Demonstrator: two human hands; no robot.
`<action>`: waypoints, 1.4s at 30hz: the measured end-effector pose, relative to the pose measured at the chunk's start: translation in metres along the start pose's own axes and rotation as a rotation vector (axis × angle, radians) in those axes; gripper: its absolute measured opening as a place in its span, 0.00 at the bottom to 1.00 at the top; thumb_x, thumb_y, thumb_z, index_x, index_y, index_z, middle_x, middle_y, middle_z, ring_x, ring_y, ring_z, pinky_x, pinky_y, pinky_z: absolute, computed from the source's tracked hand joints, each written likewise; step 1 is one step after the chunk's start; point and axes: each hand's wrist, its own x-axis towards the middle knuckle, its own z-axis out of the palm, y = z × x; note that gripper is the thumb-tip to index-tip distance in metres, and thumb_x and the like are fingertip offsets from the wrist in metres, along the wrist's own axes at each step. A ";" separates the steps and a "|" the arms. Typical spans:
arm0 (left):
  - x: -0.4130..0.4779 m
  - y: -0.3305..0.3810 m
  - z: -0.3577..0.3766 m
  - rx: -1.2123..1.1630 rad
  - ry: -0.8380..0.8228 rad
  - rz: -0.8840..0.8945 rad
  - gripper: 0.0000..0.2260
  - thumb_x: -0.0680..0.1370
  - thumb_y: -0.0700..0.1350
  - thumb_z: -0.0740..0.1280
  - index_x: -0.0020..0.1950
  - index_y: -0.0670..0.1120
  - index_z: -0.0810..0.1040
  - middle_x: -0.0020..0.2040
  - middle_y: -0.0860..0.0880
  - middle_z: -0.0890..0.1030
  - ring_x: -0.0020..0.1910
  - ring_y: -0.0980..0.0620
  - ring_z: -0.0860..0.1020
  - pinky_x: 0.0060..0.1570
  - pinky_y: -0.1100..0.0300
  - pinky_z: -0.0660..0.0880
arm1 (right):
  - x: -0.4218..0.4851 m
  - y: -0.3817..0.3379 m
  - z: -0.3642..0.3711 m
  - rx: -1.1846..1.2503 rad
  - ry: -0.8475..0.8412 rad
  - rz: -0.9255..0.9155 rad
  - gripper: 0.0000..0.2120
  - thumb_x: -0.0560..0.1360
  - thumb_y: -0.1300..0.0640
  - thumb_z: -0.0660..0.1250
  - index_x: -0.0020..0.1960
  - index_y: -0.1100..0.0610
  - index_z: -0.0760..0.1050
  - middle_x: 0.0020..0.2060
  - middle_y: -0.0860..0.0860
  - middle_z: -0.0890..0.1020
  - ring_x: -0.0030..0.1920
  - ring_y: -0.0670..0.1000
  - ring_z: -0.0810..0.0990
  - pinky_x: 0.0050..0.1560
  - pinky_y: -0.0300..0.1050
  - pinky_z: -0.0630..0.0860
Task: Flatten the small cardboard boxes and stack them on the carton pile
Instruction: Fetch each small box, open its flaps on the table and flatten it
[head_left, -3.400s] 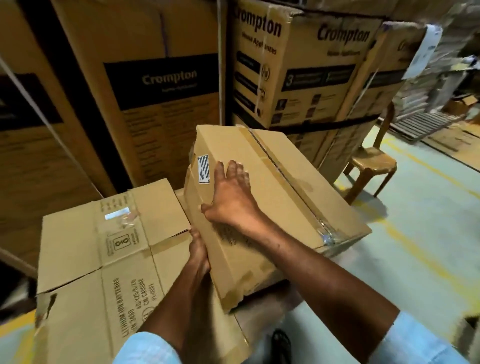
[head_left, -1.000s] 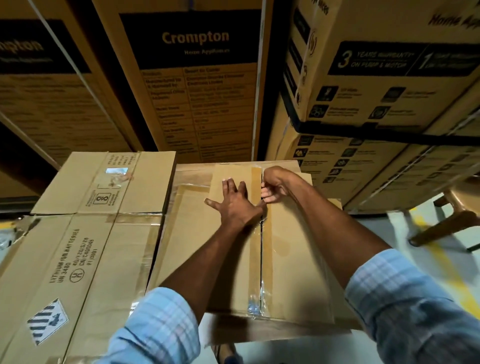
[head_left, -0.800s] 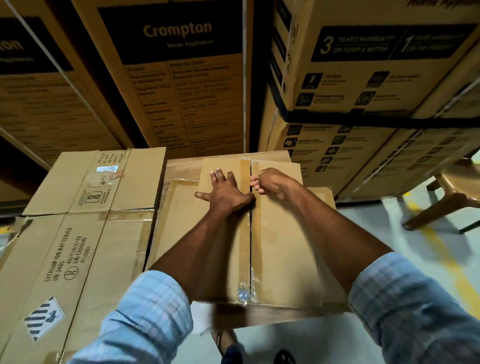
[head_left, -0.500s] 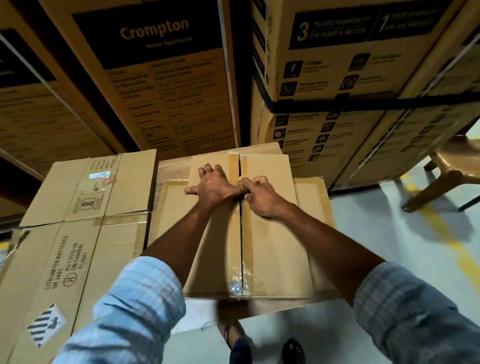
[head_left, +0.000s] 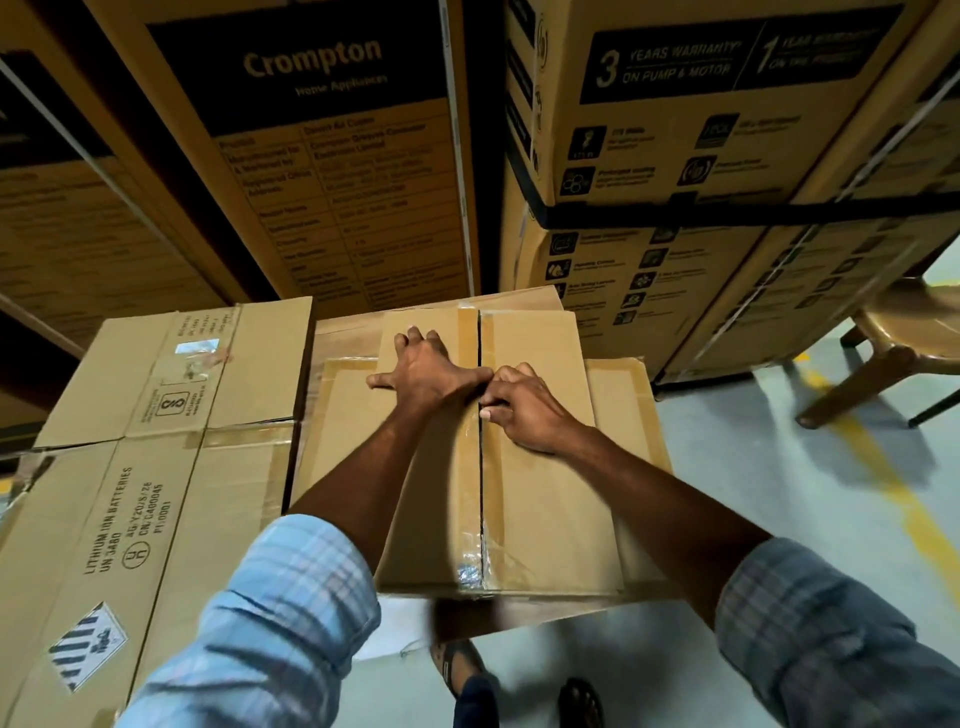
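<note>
Cardboard box (head_left: 540, 519) sits brown, dark centre seam (tape (head_left: 470, 571) glinting).

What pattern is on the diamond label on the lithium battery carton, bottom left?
The diamond label has black and white stripes, with a small dark mark below them. The head view shows it.

Right hand (head_left: 524, 410) fingertips curled at box (head_left: 540, 493) seam: grip on tape unclear. Carton pile (head_left: 621, 395) mostly hidden under box. Chair (head_left: 904, 338) cut by right edge. Fine print on far Crompton carton (head_left: 332, 171) blurred.

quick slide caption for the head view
Left hand presses a taped box on the carton pile; right hand, curled, works its centre seam.
</note>
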 end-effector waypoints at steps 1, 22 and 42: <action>0.000 0.000 0.001 -0.001 0.003 -0.003 0.44 0.61 0.76 0.68 0.67 0.46 0.77 0.73 0.46 0.69 0.75 0.45 0.63 0.60 0.17 0.58 | 0.001 0.001 -0.002 0.007 -0.007 -0.030 0.08 0.79 0.52 0.70 0.56 0.52 0.83 0.50 0.44 0.74 0.57 0.50 0.69 0.63 0.51 0.70; 0.002 -0.008 0.003 0.033 -0.026 0.001 0.46 0.65 0.77 0.67 0.74 0.48 0.72 0.82 0.46 0.60 0.81 0.44 0.56 0.64 0.16 0.54 | -0.025 -0.038 0.000 -0.690 -0.038 -0.289 0.20 0.78 0.64 0.53 0.69 0.59 0.70 0.67 0.59 0.72 0.68 0.59 0.68 0.68 0.57 0.65; -0.072 -0.028 0.028 0.030 0.003 0.474 0.24 0.83 0.61 0.58 0.75 0.52 0.74 0.81 0.44 0.64 0.82 0.46 0.57 0.76 0.33 0.49 | -0.097 -0.066 0.046 -0.099 0.298 0.173 0.06 0.79 0.53 0.70 0.51 0.56 0.81 0.41 0.56 0.82 0.42 0.57 0.80 0.41 0.49 0.75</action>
